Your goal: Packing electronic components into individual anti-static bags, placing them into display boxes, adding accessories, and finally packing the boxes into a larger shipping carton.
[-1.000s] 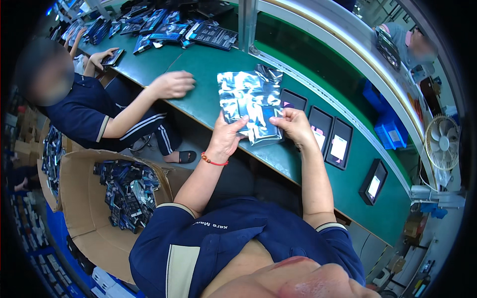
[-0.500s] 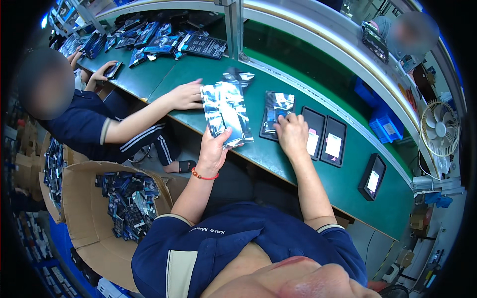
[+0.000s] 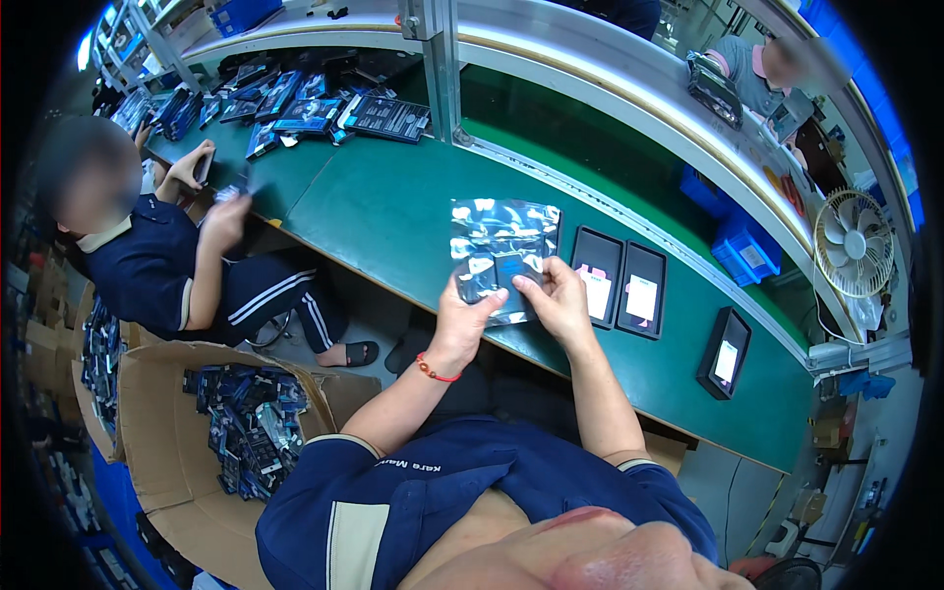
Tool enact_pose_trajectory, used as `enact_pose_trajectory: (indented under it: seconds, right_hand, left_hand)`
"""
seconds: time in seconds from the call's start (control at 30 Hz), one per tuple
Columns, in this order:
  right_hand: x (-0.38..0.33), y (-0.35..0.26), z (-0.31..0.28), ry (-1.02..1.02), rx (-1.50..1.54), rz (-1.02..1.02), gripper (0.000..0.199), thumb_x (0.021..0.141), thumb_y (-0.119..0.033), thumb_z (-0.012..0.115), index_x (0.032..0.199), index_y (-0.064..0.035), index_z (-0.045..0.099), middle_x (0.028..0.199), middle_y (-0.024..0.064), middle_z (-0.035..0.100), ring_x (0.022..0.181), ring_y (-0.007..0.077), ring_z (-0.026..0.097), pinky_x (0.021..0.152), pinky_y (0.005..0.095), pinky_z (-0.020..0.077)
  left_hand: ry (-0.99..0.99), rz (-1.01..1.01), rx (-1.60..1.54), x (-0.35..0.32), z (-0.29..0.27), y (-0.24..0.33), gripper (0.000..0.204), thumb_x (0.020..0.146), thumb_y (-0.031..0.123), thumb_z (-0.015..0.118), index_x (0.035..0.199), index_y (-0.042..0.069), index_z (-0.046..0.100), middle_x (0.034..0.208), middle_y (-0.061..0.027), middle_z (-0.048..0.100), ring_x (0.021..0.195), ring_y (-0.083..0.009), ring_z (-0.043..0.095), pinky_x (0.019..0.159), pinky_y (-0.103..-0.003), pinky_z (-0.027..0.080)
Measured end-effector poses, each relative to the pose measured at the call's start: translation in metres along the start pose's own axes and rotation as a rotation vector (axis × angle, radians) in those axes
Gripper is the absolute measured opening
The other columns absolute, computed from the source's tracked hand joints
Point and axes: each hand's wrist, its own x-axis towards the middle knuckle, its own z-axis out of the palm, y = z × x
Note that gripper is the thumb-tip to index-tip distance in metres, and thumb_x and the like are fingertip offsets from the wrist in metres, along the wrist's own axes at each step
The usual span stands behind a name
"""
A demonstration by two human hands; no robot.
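Both my hands hold a shiny silver zip-type pouch [image 3: 503, 224] above the near edge of the green table. My left hand [image 3: 460, 323] grips its lower left side, thumb on the front; a red beaded bracelet circles that wrist. On the pouch's lower right, my right hand [image 3: 562, 303] closes with its thumb pressed on the front. Between the thumbs shows a small dark blue flat patch [image 3: 511, 264]; whether it lies inside or on the pouch I cannot tell. Right of it lie two black trays, a left one [image 3: 598, 246] and a right one [image 3: 644, 264], with white and pink labels.
A third black tray [image 3: 712, 366] sits farther right on the green table [image 3: 374, 202]. Dark boxed packs [image 3: 388, 116] pile up at the far left. A co-worker [image 3: 147, 261] sits at my left. Beside me stands a cardboard box [image 3: 162, 433] of packs. A fan [image 3: 854, 241] is at right.
My right hand has left the tray and joined my left on a silver pouch, held farther right. The co-worker's hand has drawn back leftward with a small blurred item.
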Motion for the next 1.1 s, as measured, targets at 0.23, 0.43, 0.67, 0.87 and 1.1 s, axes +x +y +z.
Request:
enact_pose_trajectory:
  seconds: [0.23, 0.43, 0.67, 0.87, 1.1]
  right_hand:
    - [0.007, 0.063, -0.072, 0.379, 0.369, 0.036, 0.015, 0.083, -0.004, 0.066, 0.075, -0.0046, 0.054, 0.061, -0.0030, 0.056, 0.052, 0.0007, 0.044, 0.045, 0.0188, 0.0305]
    - [-0.002, 0.039, -0.070, 0.370, -0.431, 0.147, 0.022, 0.069, -0.009, 0.075, 0.081, -0.0003, 0.058, 0.070, 0.0114, 0.059, 0.064, 0.0270, 0.060, 0.059, 0.0377, 0.0477]
    - [-0.016, 0.036, -0.049, 0.228, -0.916, -0.261, 0.036, 0.076, -0.001, 0.056, 0.109, -0.0115, 0.068, 0.110, 0.0125, 0.058, 0.098, 0.0277, 0.053, 0.083, 0.0383, 0.0429]
    - [-0.013, 0.027, -0.046, 0.230, -0.810, -0.238, 0.034, 0.080, -0.021, 0.066, 0.108, -0.0028, 0.065, 0.110, 0.0132, 0.059, 0.098, 0.0299, 0.053, 0.081, 0.0399, 0.0428]
    - [-0.011, 0.030, -0.046, 0.255, -0.582, -0.146, 0.034, 0.078, -0.016, 0.069, 0.110, -0.0057, 0.064, 0.126, 0.0241, 0.046, 0.108, 0.0383, 0.048, 0.093, 0.0452, 0.0412]
  left_hand:
    - [-0.063, -0.153, 0.021, 0.001, -0.003, -0.001, 0.037, 0.093, 0.005, 0.052, 0.128, 0.006, 0.039, 0.111, -0.0088, 0.058, 0.092, -0.0213, 0.064, 0.066, -0.036, 0.058]
    - [-0.043, -0.138, 0.030, 0.001, -0.007, 0.004, 0.036, 0.093, 0.005, 0.051, 0.127, 0.006, 0.040, 0.110, -0.0088, 0.059, 0.091, -0.0209, 0.064, 0.066, -0.035, 0.058]
    - [-0.037, -0.134, 0.042, 0.000, -0.008, 0.007, 0.033, 0.093, 0.005, 0.051, 0.125, 0.006, 0.042, 0.109, -0.0090, 0.060, 0.090, -0.0207, 0.064, 0.066, -0.035, 0.057]
    - [-0.027, -0.157, 0.032, 0.001, -0.010, 0.006, 0.036, 0.093, 0.001, 0.049, 0.127, 0.005, 0.040, 0.111, -0.0088, 0.058, 0.091, -0.0212, 0.063, 0.065, -0.035, 0.058]
    - [-0.029, -0.165, 0.026, 0.003, -0.011, 0.006, 0.038, 0.093, 0.001, 0.049, 0.129, 0.005, 0.039, 0.111, -0.0092, 0.058, 0.090, -0.0211, 0.064, 0.065, -0.034, 0.058]
